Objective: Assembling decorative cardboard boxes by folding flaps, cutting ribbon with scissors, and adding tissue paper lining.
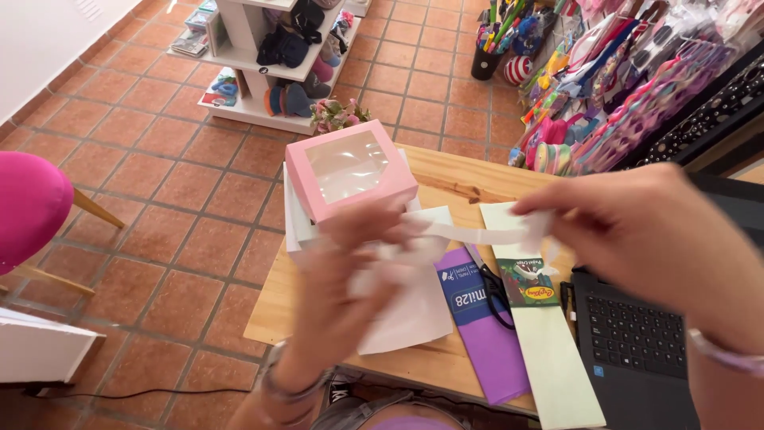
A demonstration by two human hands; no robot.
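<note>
White strip: a narrow band of paper or ribbon [485, 234] is stretched above the table [414, 362], between the two hands, near frame centre.
Left hand: the left hand [350, 279] is blurred at about 7 o'clock of the strip; its grip appears pressed together on the strip's left end, along with a white sheet [406, 314] below.
Right hand: the right hand [629, 235] is seen at 3 o'clock, fingers pinched on the strip's right end.
Handling: the strip is judged very light, limp and easily torn or creased; it is best taken at its ends and kept lightly taut.
Pink box: a pink carton with a clear window [350, 169] is propped at 11 o'clock of the strip, on white boxes.
Table items: a purple sheet [485, 334], black scissors [495, 296], a pale green card [549, 350] and a small printed packet [528, 282] are laid out at 6 o'clock.
Laptop: a black keyboard [637, 342] is placed at 4 o'clock.
Surroundings: terracotta floor tiles [159, 183] and a shop shelf [263, 56] are visible at 10 o'clock.
</note>
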